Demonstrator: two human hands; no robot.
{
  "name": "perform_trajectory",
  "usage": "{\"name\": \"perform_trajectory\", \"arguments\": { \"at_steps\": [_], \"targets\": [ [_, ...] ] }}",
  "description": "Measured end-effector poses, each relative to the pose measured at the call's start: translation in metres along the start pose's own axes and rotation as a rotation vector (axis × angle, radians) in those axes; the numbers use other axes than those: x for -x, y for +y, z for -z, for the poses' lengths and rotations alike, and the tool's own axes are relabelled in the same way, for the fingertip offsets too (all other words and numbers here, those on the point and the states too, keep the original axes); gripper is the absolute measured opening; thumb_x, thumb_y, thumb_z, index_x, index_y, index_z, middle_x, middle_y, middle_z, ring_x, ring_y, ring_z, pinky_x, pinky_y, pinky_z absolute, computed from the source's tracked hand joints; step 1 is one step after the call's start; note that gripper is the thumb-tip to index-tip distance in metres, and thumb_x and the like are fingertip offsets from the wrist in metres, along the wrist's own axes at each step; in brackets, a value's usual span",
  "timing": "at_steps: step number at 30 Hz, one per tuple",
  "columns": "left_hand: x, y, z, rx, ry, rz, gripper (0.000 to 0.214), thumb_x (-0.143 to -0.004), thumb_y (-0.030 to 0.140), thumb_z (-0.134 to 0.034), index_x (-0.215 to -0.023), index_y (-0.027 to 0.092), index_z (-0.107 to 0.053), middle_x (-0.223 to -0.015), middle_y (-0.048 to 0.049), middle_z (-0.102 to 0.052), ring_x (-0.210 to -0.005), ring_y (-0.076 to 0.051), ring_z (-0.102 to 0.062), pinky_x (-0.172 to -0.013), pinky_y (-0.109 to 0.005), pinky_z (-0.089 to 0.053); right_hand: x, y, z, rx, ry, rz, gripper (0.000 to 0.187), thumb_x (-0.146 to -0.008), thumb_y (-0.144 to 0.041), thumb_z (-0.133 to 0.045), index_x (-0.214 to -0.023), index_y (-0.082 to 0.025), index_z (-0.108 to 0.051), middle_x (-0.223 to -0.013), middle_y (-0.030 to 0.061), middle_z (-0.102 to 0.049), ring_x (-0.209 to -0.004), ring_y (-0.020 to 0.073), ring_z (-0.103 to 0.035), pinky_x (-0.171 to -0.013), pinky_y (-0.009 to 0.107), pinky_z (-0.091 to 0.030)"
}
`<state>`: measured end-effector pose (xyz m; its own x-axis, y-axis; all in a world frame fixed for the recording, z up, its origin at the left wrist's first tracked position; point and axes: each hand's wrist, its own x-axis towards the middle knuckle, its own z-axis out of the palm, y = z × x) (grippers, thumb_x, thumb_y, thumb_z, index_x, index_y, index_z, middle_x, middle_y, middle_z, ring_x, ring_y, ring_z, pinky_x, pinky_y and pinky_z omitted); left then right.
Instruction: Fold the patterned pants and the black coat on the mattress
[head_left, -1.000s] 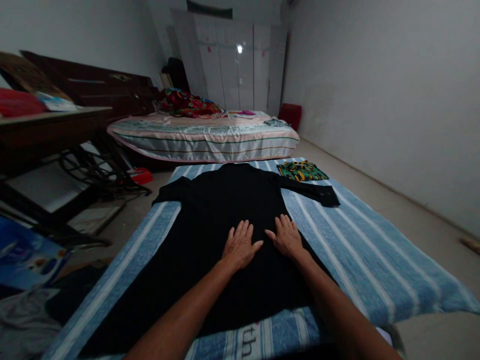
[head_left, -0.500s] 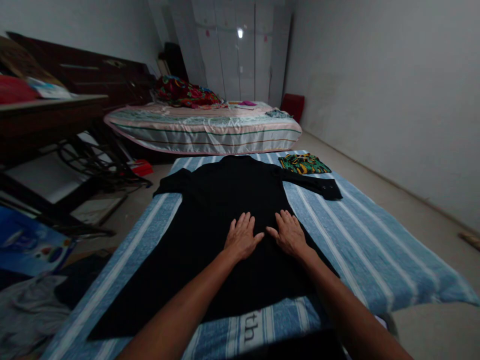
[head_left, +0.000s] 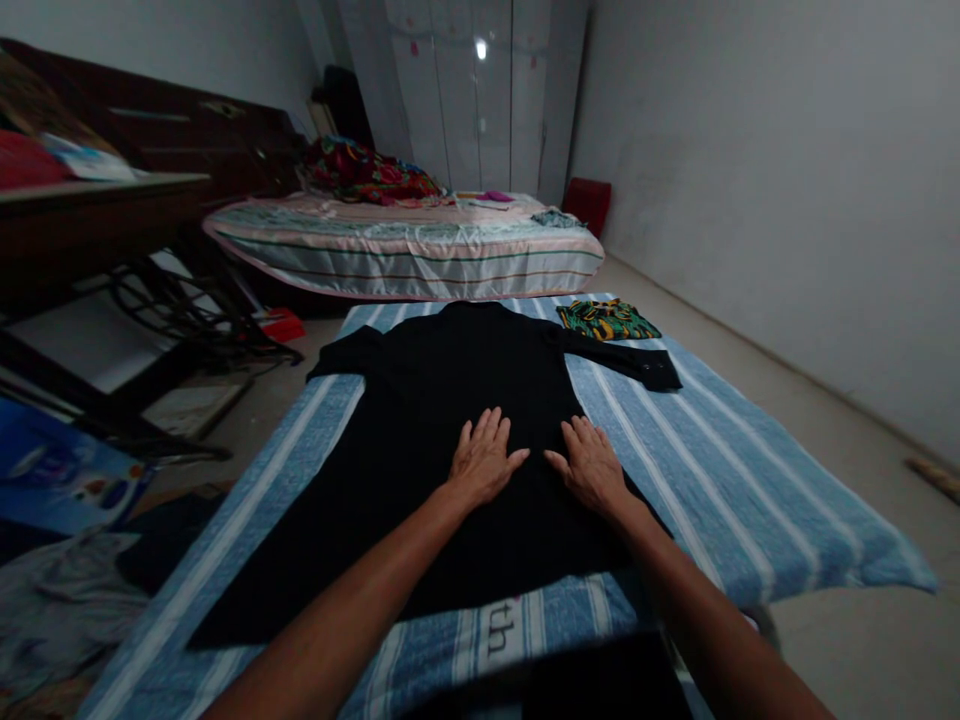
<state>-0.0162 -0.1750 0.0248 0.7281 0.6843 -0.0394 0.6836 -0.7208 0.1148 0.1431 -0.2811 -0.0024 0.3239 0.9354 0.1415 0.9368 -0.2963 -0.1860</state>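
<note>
A black long-sleeved shirt [head_left: 420, 430] lies spread out over a blue and white striped cloth [head_left: 720, 470], its collar end away from me. One sleeve stretches out to the right, with buttons at its cuff; the left sleeve is bent. My left hand [head_left: 486, 460] rests flat on the middle of the shirt, fingers spread and thumb pointing right. Flat near the shirt's right side edge lies my right hand [head_left: 592, 465], its thumb pointing left. Neither hand grips the fabric.
A folded patterned cloth [head_left: 607, 320] lies at the far right corner of the striped cloth. Behind stands a bed [head_left: 420, 250] with a red floral blanket [head_left: 367, 175]. At left are a sewing-machine table [head_left: 97, 200], a blue box [head_left: 67, 470] and a grey cloth heap [head_left: 67, 600].
My right hand has slid a little to the right across the shirt, widening the gap between my hands. My left hand stays nearly in place. The view has tilted slightly.
</note>
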Motion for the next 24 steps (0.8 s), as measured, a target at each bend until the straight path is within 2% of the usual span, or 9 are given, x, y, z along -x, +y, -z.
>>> {"name": "perform_trajectory", "arguments": {
  "at_steps": [3, 7, 12, 18, 24],
  "targets": [
    [0.01, 0.01, 0.005, 0.008, -0.014, -0.062, 0.065, -0.092, 0.054, -0.026, -0.142, 0.013, -0.031, -0.153, -0.0105, -0.02, -0.141, -0.024, -0.012, -0.114, -0.044, -0.013, 0.007, 0.0, 0.001, -0.001, -0.029, 0.022, 0.067, -0.092, -0.054, -0.03, -0.139, -0.006, -0.037, -0.145, 0.0192, -0.034, -0.137, 0.0293, -0.024, -0.11, 0.044, -0.018],
    [0.023, 0.02, -0.003, 0.036, -0.083, -0.083, 0.066, -0.092, 0.054, -0.029, -0.143, 0.012, -0.03, -0.153, -0.0112, -0.019, -0.141, -0.024, -0.012, -0.114, -0.043, -0.014, 0.013, 0.006, -0.005, 0.016, -0.074, 0.032, 0.068, -0.092, -0.055, -0.032, -0.139, -0.006, -0.038, -0.146, 0.0191, -0.033, -0.137, 0.0292, -0.024, -0.11, 0.042, -0.019],
    [0.029, 0.019, -0.016, 0.036, -0.091, -0.098, 0.071, -0.09, 0.057, -0.03, -0.143, 0.011, -0.028, -0.153, -0.0119, -0.017, -0.142, -0.024, -0.009, -0.115, -0.043, -0.01, 0.013, 0.015, -0.011, 0.013, -0.062, 0.028, 0.068, -0.091, -0.055, -0.033, -0.139, -0.006, -0.037, -0.147, 0.018, -0.031, -0.138, 0.0285, -0.023, -0.11, 0.042, -0.019],
    [0.029, 0.018, -0.016, 0.053, -0.078, -0.118, 0.074, -0.089, 0.06, -0.029, -0.144, 0.011, -0.026, -0.153, -0.0125, -0.016, -0.142, -0.024, -0.008, -0.114, -0.044, -0.01, 0.012, 0.023, -0.008, 0.022, -0.061, 0.02, 0.066, -0.091, -0.053, -0.035, -0.139, -0.007, -0.038, -0.147, 0.0178, -0.031, -0.138, 0.0276, -0.024, -0.11, 0.042, -0.019],
    [0.03, 0.02, -0.015, 0.065, -0.084, -0.115, 0.073, -0.089, 0.061, -0.03, -0.144, 0.013, -0.026, -0.154, -0.0123, -0.015, -0.142, -0.025, -0.007, -0.114, -0.045, -0.009, 0.024, 0.006, 0.003, 0.012, -0.03, 0.021, 0.063, -0.093, -0.05, -0.032, -0.139, -0.008, -0.038, -0.147, 0.0173, -0.032, -0.138, 0.0272, -0.022, -0.111, 0.043, -0.017]
  ]
}}
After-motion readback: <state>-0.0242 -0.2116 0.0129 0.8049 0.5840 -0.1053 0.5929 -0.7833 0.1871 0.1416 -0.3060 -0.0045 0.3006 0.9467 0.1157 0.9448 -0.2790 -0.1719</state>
